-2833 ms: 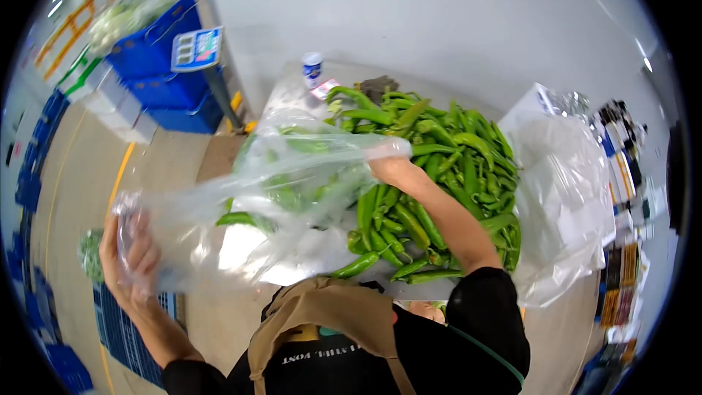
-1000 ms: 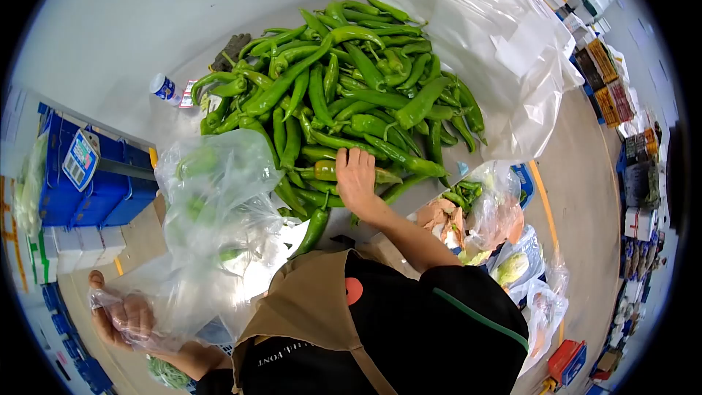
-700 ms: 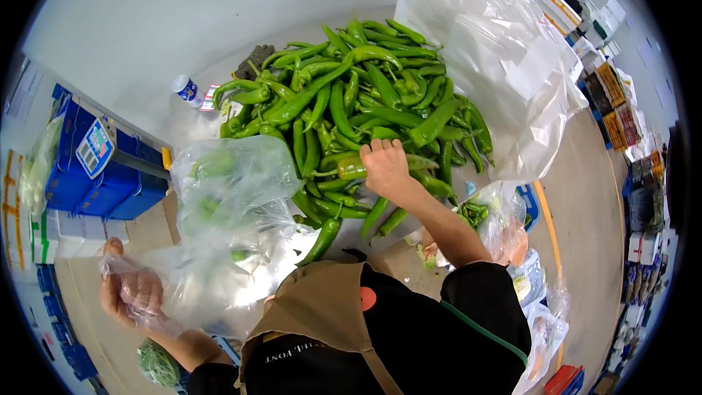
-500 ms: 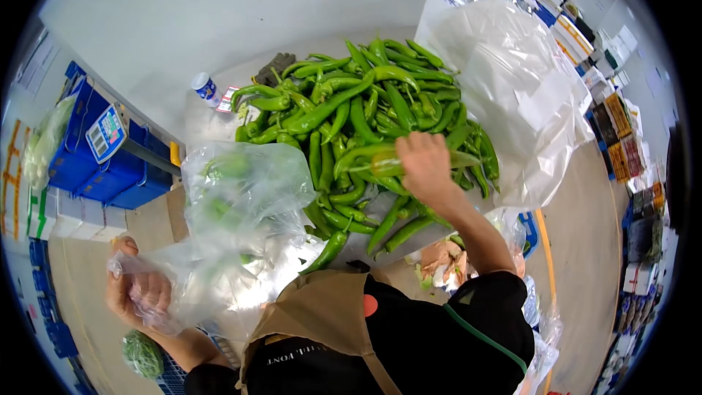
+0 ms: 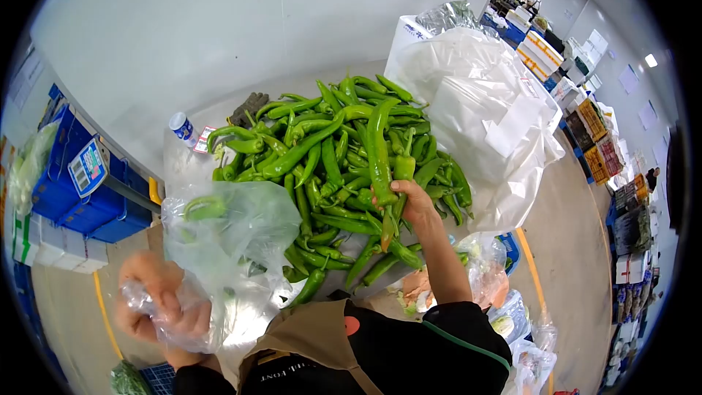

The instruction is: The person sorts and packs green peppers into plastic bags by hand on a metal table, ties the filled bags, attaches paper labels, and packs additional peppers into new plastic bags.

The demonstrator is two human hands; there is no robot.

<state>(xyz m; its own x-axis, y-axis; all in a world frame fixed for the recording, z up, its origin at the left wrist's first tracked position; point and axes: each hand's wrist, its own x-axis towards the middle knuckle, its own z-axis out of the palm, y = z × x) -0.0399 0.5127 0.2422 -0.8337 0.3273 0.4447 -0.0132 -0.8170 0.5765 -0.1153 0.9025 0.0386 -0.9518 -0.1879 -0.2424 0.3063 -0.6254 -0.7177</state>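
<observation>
A big heap of long green peppers (image 5: 322, 153) covers the metal table. My right hand (image 5: 404, 201) is closed around a couple of green peppers (image 5: 378, 150), held upright over the front right of the heap; one has an orange-brown tip. At the lower left, my left hand (image 5: 162, 300) is slightly blurred and closed on the gathered edge of a clear plastic bag (image 5: 238, 227). A green shape shows through the bag, which lies against the heap's left side.
A blue-and-white can (image 5: 182, 129) and a dark glove (image 5: 249, 110) lie behind the heap. White plastic sheeting (image 5: 486, 117) drapes a box at the right. Blue crates (image 5: 88, 190) stand left, with a label holder (image 5: 89, 168). Bagged produce (image 5: 512, 318) sits low at right.
My right hand has come nearer to me, and the peppers in it now point upward instead of sideways. My left hand has moved rightward with the bag. The camera view has shifted.
</observation>
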